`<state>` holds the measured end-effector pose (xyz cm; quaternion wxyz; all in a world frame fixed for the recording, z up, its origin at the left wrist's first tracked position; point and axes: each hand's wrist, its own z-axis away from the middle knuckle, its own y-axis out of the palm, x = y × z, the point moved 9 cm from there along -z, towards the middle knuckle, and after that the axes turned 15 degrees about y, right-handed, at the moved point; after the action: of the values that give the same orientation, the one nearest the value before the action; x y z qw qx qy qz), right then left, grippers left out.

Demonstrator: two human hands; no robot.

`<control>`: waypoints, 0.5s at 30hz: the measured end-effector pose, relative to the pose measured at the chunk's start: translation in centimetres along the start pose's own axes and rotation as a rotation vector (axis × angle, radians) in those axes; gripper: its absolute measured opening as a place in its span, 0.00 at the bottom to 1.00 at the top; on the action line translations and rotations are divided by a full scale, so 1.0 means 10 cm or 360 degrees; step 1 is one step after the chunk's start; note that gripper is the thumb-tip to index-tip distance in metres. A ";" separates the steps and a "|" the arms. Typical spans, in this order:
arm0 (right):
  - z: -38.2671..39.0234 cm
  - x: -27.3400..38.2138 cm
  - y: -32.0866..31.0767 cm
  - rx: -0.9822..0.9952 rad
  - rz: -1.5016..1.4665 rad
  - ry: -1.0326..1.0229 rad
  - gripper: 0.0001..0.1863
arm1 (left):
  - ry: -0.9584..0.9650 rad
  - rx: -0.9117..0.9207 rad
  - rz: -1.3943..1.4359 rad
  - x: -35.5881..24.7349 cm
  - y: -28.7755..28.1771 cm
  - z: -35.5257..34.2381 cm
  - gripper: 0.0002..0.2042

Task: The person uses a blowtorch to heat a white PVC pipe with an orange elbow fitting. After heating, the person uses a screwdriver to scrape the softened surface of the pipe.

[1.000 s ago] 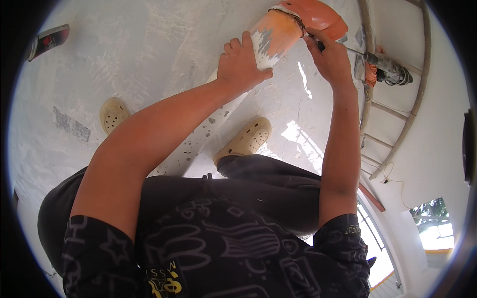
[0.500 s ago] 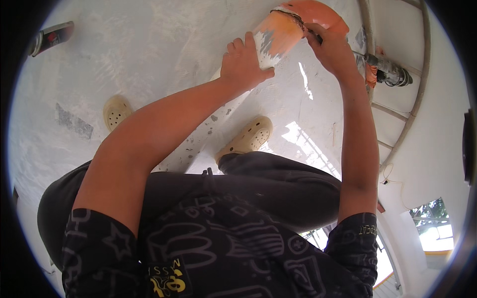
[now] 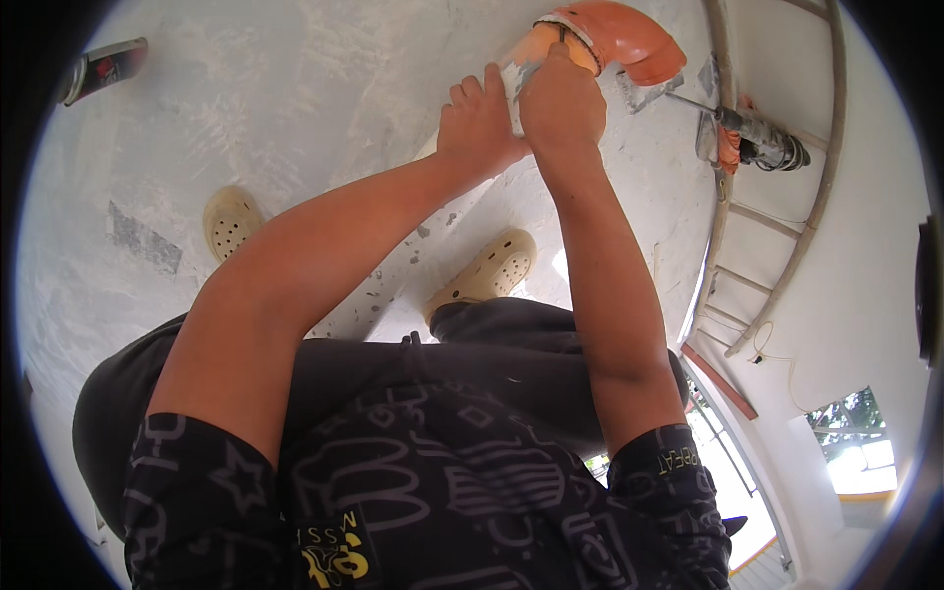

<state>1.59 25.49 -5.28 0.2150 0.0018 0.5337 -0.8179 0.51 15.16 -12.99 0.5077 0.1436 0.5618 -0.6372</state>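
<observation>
Orange pipe elbow (image 3: 629,44) held over a dusty white floor (image 3: 246,118).

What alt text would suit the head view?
Seen from above, a person's left hand and right hand grip an orange pipe elbow over a dusty white floor, with beige clogs below and a ladder nearby.

The one head-worn fisheye camera looked steeply down from close above the person's chest, over both outstretched forearms to the left hand (image 3: 479,123) and right hand (image 3: 560,103) near the top edge, with the floor (image 3: 246,118) beyond and edges bending toward the rim.
</observation>
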 end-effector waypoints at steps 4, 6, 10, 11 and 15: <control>-0.04 0.03 -0.19 -0.0146 0.0061 -0.0144 0.23 | -0.0015 0.0068 0.0048 0.06 0.01 -0.04 0.61; -0.25 -0.27 -0.39 -0.0163 -0.0057 -0.0301 0.22 | -0.0031 0.0152 0.0166 0.11 0.01 -0.09 0.62; -0.54 -0.97 -0.39 0.0042 -0.0455 -0.0583 0.21 | -0.0139 0.0372 0.0915 0.31 0.10 -0.16 0.61; -0.56 -1.12 -0.33 0.0070 -0.0529 -0.0596 0.21 | -0.0055 0.0371 0.0979 0.26 0.12 -0.15 0.62; -0.47 -1.40 -0.20 -0.0096 -0.0911 -0.0576 0.16 | -0.0071 0.0325 0.0686 0.21 0.20 -0.01 0.60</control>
<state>12.55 35.22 -2.32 0.0681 -0.2996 0.4896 -0.8160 1.11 14.49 -15.74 0.6271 0.2966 0.4394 -0.5706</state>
